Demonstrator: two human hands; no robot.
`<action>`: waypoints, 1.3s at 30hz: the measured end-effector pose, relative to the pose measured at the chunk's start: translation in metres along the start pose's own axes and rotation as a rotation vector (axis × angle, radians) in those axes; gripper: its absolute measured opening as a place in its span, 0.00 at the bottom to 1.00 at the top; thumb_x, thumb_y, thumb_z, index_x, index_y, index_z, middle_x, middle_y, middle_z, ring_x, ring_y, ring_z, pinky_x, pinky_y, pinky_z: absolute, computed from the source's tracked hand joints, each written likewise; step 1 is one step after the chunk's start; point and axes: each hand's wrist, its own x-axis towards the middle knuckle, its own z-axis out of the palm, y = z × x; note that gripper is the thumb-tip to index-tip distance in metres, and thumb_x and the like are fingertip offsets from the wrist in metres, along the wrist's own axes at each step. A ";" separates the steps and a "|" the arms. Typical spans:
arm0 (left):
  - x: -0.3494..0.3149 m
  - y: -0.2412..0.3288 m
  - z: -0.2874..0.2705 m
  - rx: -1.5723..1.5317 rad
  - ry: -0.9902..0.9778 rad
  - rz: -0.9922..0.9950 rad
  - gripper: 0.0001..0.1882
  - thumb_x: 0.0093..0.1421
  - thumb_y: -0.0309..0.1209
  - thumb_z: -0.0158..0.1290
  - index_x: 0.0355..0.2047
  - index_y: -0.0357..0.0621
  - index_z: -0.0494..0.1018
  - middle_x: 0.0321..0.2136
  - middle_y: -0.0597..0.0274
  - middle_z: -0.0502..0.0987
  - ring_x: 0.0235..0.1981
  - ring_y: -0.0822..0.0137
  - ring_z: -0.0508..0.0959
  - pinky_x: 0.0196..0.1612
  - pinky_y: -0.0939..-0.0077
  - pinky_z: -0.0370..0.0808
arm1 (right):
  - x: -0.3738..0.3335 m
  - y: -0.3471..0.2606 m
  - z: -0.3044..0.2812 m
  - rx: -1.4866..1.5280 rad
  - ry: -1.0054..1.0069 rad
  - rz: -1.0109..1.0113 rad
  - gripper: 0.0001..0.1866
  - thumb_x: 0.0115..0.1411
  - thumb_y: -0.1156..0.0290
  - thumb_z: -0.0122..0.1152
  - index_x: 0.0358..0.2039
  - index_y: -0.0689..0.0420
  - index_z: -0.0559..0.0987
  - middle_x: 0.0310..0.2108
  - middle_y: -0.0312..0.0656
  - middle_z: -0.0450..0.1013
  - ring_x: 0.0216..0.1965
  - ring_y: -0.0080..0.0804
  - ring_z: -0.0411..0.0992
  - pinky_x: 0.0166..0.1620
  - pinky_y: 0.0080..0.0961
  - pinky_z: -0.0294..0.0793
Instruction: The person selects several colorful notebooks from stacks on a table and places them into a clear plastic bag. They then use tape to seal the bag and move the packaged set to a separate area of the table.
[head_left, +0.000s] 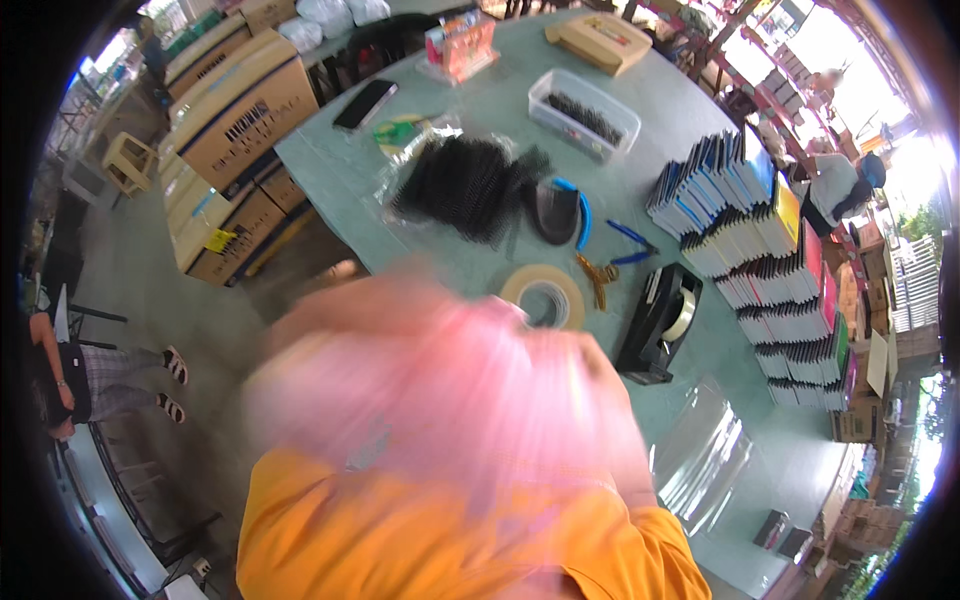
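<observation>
Close in front of my orange shirt is a thin pink sheet-like thing point(470, 385), badly smeared by motion. My left hand point(365, 305) is at its upper left edge, also blurred. Along its right edge lies my right hand point(597, 365), with its forearm coming up from below. Both hands hold the pink thing; the single fingers do not show clearly. Just beyond, on the green table point(400, 245), lie a roll of tan tape point(518, 287) and a black tape dispenser point(660, 325). Blue-handled pliers point(635, 243) and a brass-coloured clip-like piece point(597, 278) lie between them.
Black wire coils point(465, 185) lie on plastic beside a phone point(366, 104). A clear bin point(585, 112) holds more. Stacked notebooks point(765, 255) line the right, clear plastic sheets point(705, 450) below. Cartons point(240, 115) stand left; another person point(95, 370) is at far left.
</observation>
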 end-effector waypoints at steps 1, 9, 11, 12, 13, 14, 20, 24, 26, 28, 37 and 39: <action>-0.003 0.019 0.003 -0.010 -0.017 0.078 0.17 0.51 0.34 0.53 0.40 0.40 0.69 0.34 0.59 0.73 0.35 0.69 0.72 0.39 0.76 0.69 | 0.005 0.009 0.003 0.231 0.061 0.127 0.16 0.56 0.71 0.59 0.44 0.64 0.74 0.38 0.42 0.75 0.41 0.27 0.71 0.44 0.25 0.69; 0.068 0.037 0.021 0.149 0.215 0.059 0.11 0.42 0.26 0.54 0.27 0.41 0.65 0.23 0.62 0.67 0.26 0.67 0.67 0.35 0.74 0.65 | 0.040 0.065 -0.017 -0.072 -0.055 0.243 0.14 0.55 0.69 0.61 0.42 0.60 0.77 0.40 0.42 0.74 0.43 0.31 0.71 0.45 0.25 0.70; 0.081 0.026 0.014 0.137 0.251 -0.035 0.11 0.40 0.25 0.55 0.24 0.41 0.64 0.20 0.63 0.66 0.24 0.67 0.65 0.34 0.73 0.64 | 0.047 0.069 -0.017 -0.019 -0.015 0.313 0.14 0.56 0.68 0.59 0.42 0.59 0.77 0.39 0.42 0.75 0.42 0.30 0.72 0.44 0.25 0.70; 0.083 -0.002 0.005 -0.004 0.041 0.049 0.10 0.43 0.27 0.54 0.26 0.42 0.66 0.23 0.61 0.67 0.26 0.64 0.68 0.34 0.72 0.66 | 0.051 0.069 -0.019 -0.015 -0.014 0.324 0.14 0.56 0.68 0.59 0.42 0.60 0.76 0.40 0.42 0.74 0.43 0.30 0.72 0.45 0.26 0.71; 0.086 -0.038 -0.009 -0.163 -0.177 0.132 0.09 0.46 0.30 0.53 0.28 0.43 0.68 0.26 0.59 0.69 0.29 0.62 0.70 0.35 0.71 0.68 | 0.052 0.071 -0.024 -0.017 0.004 0.345 0.15 0.56 0.68 0.59 0.43 0.60 0.76 0.40 0.42 0.74 0.43 0.31 0.72 0.46 0.26 0.71; 0.093 -0.071 -0.024 -0.325 -0.402 0.208 0.10 0.49 0.33 0.52 0.30 0.43 0.70 0.29 0.57 0.70 0.32 0.60 0.72 0.36 0.70 0.70 | 0.053 0.072 -0.027 0.105 0.084 0.448 0.15 0.56 0.68 0.59 0.43 0.61 0.76 0.41 0.41 0.74 0.43 0.30 0.72 0.46 0.26 0.71; 0.211 -0.199 -0.138 0.444 -0.161 -0.068 0.25 0.58 0.48 0.50 0.44 0.37 0.71 0.37 0.54 0.76 0.40 0.66 0.73 0.44 0.73 0.69 | 0.047 0.069 -0.064 0.121 0.351 0.423 0.17 0.55 0.72 0.61 0.45 0.63 0.75 0.42 0.44 0.73 0.44 0.28 0.71 0.47 0.24 0.69; 0.282 -0.292 -0.220 0.373 -0.093 -0.351 0.25 0.64 0.47 0.42 0.43 0.35 0.72 0.32 0.63 0.76 0.36 0.73 0.73 0.41 0.78 0.69 | 0.036 0.061 -0.072 0.166 0.642 0.396 0.17 0.54 0.73 0.61 0.43 0.67 0.74 0.39 0.47 0.74 0.41 0.29 0.72 0.46 0.23 0.70; 0.319 -0.358 -0.283 0.474 0.105 -0.359 0.18 0.62 0.37 0.45 0.40 0.34 0.73 0.33 0.62 0.77 0.33 0.72 0.74 0.38 0.76 0.70 | 0.029 0.060 -0.073 0.163 0.725 0.402 0.17 0.54 0.72 0.62 0.43 0.67 0.74 0.39 0.47 0.75 0.40 0.29 0.72 0.45 0.23 0.70; 0.350 -0.406 -0.323 1.088 0.278 -0.441 0.24 0.57 0.44 0.48 0.44 0.34 0.70 0.36 0.47 0.78 0.38 0.53 0.78 0.40 0.65 0.72 | 0.023 0.061 -0.079 0.155 0.786 0.410 0.17 0.54 0.72 0.62 0.43 0.67 0.74 0.39 0.46 0.75 0.40 0.29 0.72 0.45 0.24 0.70; 0.320 -0.500 -0.294 1.312 0.173 -0.927 0.51 0.40 0.72 0.47 0.62 0.70 0.49 0.59 0.52 0.57 0.56 0.42 0.62 0.55 0.41 0.56 | 0.010 0.064 -0.083 0.059 0.815 0.450 0.19 0.54 0.70 0.63 0.45 0.64 0.74 0.40 0.43 0.74 0.41 0.26 0.71 0.45 0.23 0.70; 0.312 -0.484 -0.284 1.384 0.129 -0.897 0.49 0.38 0.64 0.54 0.61 0.71 0.52 0.60 0.54 0.55 0.57 0.44 0.61 0.54 0.39 0.58 | 0.006 0.061 -0.081 0.042 0.756 0.466 0.18 0.54 0.71 0.61 0.46 0.62 0.74 0.39 0.42 0.75 0.40 0.23 0.71 0.43 0.22 0.70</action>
